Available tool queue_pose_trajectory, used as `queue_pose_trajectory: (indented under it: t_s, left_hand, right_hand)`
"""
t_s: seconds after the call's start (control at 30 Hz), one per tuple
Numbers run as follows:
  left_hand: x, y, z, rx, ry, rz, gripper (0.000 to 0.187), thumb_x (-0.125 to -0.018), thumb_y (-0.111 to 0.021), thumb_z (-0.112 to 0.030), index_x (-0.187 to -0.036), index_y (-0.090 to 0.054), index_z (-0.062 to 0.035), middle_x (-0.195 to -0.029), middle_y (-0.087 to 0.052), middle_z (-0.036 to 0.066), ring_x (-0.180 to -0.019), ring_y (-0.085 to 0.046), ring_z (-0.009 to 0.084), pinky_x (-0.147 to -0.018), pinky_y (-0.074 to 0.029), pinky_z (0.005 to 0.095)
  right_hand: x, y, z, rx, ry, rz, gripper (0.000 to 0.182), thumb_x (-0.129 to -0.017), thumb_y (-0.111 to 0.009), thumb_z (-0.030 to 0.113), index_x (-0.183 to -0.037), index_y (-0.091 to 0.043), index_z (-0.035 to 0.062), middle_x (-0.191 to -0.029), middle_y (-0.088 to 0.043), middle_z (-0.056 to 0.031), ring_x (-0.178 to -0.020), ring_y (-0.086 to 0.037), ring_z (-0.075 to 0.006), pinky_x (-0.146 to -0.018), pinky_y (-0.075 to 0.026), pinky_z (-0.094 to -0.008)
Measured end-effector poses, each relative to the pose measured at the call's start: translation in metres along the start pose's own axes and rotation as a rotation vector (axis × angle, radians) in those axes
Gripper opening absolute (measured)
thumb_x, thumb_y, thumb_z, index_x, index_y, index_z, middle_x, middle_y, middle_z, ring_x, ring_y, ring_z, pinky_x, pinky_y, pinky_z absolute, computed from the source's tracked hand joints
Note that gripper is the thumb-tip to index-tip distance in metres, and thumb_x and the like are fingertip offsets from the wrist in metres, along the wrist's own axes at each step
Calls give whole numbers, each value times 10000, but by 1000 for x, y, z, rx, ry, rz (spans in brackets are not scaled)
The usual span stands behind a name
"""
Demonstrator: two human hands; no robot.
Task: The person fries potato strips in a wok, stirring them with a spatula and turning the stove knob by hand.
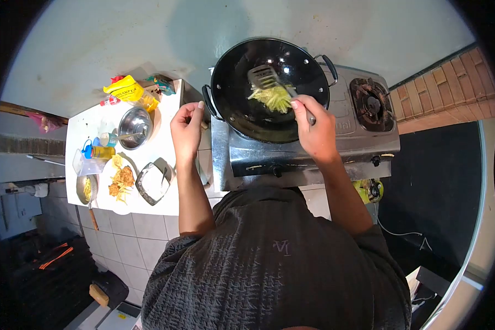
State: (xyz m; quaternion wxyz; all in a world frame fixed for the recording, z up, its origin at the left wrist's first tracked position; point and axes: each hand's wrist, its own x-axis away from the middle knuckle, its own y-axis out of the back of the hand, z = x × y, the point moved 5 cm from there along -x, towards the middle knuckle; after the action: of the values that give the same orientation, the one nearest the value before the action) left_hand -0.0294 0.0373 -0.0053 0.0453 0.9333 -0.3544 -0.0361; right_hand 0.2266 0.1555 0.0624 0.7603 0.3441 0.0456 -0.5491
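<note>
Head view, wok (242,110): black, round, two-handled, sitting on the left burner of the steel stove (313,151).
Food (272,99): pale yellow-green strips heaped near the wok's middle.
Spatula (267,78): slotted metal blade resting on the strips.
Right hand (315,129): closed around the spatula handle.
Left hand (187,127): fingers curled, thumb touching the wok's left handle; no firm grasp discernible.
Counter (162,204): steel bowl (135,126) near its back edge.

Even, fairly bright overhead light, glare on the stove (313,151), heavy fisheye bending with black vignetted corners.
</note>
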Motion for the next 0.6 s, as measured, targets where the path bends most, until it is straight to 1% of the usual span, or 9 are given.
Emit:
queue_pose_trajectory:
  t_s: [0.07,0.13,0.17,0.27,0.33,0.4,0.47,0.53,0.6]
  left_hand:
    - [0,-2,2,37,-3,13,167,-908,-643,-172,-922,-662,-6,-699,-552,-67,-607,-423,14,-555,-334,174]
    - [-1,-2,4,39,-5,12,166,-909,-643,-171,-920,-661,-7,-696,-548,-68,-605,-421,13,-554,-333,174]
    - [0,-1,5,36,-2,9,165,-909,-642,-171,-919,-661,-7,-693,-545,-68,-602,-419,12,-553,-332,174]
    - [1,2,-1,28,-6,-1,165,-910,-642,-172,-916,-661,-8,-691,-541,-69,-600,-417,11,-550,-330,174]
    - [1,5,-1,26,-9,-4,166,-910,-642,-173,-915,-661,-9,-690,-540,-70,-599,-415,11,-550,-328,174]
    - [-1,6,0,28,-15,-6,166,-910,-643,-175,-913,-661,-10,-689,-538,-71,-598,-413,10,-549,-327,174]
    - [-2,5,5,42,-17,-3,169,-910,-644,-178,-913,-663,-10,-684,-539,-72,-597,-412,11,-550,-326,173]
    - [-3,2,3,42,-18,-3,173,-909,-645,-183,-915,-663,-11,-680,-538,-72,-595,-410,11,-549,-324,174]
    - [-4,1,2,38,-22,1,177,-908,-647,-187,-917,-664,-11,-677,-538,-73,-593,-408,11,-548,-322,174]
  right_hand:
    - [0,-5,0,-51,-9,27,172,-884,-648,153,-956,-643,-3,-849,-657,-188,-739,-651,-323,-664,-502,-345]
    - [-1,-11,2,-25,91,10,169,-885,-644,151,-955,-639,-4,-841,-653,-182,-732,-643,-330,-660,-500,-346]
    - [0,-9,2,-10,61,1,164,-889,-636,151,-953,-640,0,-841,-650,-181,-729,-640,-331,-657,-498,-349]
    - [-3,3,5,82,81,-27,163,-891,-636,159,-949,-644,6,-849,-650,-178,-731,-641,-330,-650,-495,-352]
    - [-5,10,4,32,41,-32,159,-892,-636,164,-937,-645,11,-834,-647,-174,-725,-636,-331,-641,-489,-353]
    - [-5,15,-3,81,-117,9,154,-890,-638,162,-922,-644,12,-807,-644,-172,-707,-631,-330,-633,-486,-349]
    - [-9,14,-10,94,-93,-11,154,-886,-644,162,-911,-646,10,-790,-643,-173,-695,-628,-334,-629,-485,-347]
    - [-15,12,-6,90,38,-83,155,-882,-649,164,-907,-649,10,-793,-645,-176,-694,-631,-336,-623,-485,-345]
    - [-21,6,-10,64,70,-83,155,-880,-651,163,-905,-648,10,-795,-645,-176,-697,-631,-337,-623,-485,-344]
